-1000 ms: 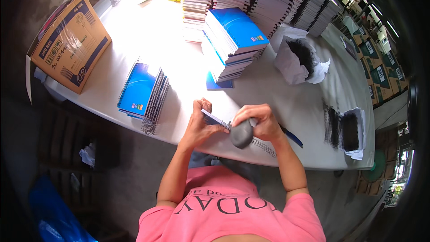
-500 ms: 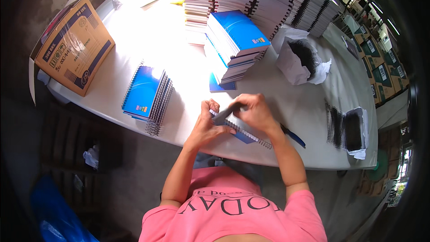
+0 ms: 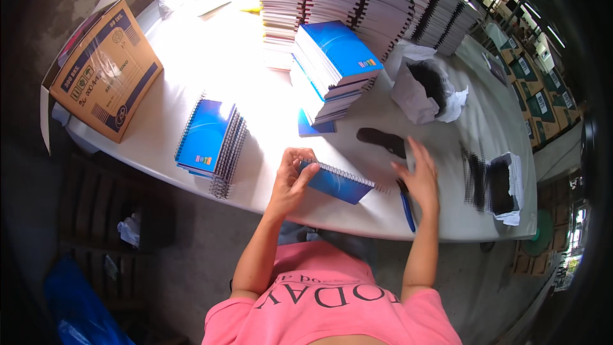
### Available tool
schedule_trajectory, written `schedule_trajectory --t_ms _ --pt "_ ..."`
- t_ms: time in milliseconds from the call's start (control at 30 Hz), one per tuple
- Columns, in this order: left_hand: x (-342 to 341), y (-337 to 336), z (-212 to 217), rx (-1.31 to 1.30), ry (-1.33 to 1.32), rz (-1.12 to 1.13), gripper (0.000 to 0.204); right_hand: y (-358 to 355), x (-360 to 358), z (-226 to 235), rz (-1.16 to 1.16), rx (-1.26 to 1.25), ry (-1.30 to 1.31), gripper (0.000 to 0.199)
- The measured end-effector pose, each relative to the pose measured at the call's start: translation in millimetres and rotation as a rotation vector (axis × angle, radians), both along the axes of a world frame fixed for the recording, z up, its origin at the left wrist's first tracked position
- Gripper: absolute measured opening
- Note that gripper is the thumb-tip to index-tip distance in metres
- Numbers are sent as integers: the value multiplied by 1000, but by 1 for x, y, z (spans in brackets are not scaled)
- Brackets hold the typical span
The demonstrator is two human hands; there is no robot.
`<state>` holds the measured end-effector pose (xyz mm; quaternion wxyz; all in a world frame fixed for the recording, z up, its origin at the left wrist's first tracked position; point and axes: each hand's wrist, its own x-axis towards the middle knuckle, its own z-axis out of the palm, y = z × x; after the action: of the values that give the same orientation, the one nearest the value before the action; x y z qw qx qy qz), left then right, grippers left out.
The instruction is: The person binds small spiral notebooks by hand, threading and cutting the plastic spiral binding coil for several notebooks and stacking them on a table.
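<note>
Through the head camera I have one blue spiral notebook (image 3: 338,185) held just above the near edge of the table (image 3: 447,211), around its middle. My left hand (image 3: 294,177) grips it by its left end, thumb across the cover; a tail of wire coil (image 3: 382,189) sticks out past its right end. My right hand (image 3: 420,177) is open and holds nothing, fingers spread. Just beside it lie a dark, sole-shaped tool (image 3: 378,139) and, closer to the near edge, a pair of blue-handled pliers (image 3: 407,207); I cannot tell whether the fingers touch either.

Further out, a low stack of spiral notebooks (image 3: 205,137) sits toward the table's left edge, with a cardboard box (image 3: 112,67) at that edge beyond it. A taller blue stack (image 3: 338,51) stands mid-table, before piles of bound books (image 3: 287,13) along the far edge. Toward the right edge I see a crumpled paper wrapper (image 3: 408,99) and a packet of dark coils (image 3: 503,186).
</note>
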<state>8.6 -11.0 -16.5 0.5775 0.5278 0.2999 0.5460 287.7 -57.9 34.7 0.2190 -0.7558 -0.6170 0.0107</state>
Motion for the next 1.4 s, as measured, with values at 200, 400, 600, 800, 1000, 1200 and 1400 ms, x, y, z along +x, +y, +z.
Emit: schedule_trajectory --t_ms 200,400,600,800,1000,1200,1400 --pt "15 -9 20 -148 -170 134 66 -109 -22 -32 -125 -149 -221 66" --pt "28 -23 35 -44 -105 241 78 -94 -58 -11 -22 246 373 41" --pt "33 -31 47 230 107 391 93 -66 -119 44 284 311 112 32" --pt "34 -33 44 270 56 404 91 -59 -129 49 291 300 133 33" --pt "35 -34 45 332 50 438 84 -62 -128 53 273 277 135 34" --pt "33 -33 40 427 155 470 77 -62 -123 52 330 179 333 32" --pt "32 -34 25 566 254 534 75 -65 -112 46 376 -316 1484 37"
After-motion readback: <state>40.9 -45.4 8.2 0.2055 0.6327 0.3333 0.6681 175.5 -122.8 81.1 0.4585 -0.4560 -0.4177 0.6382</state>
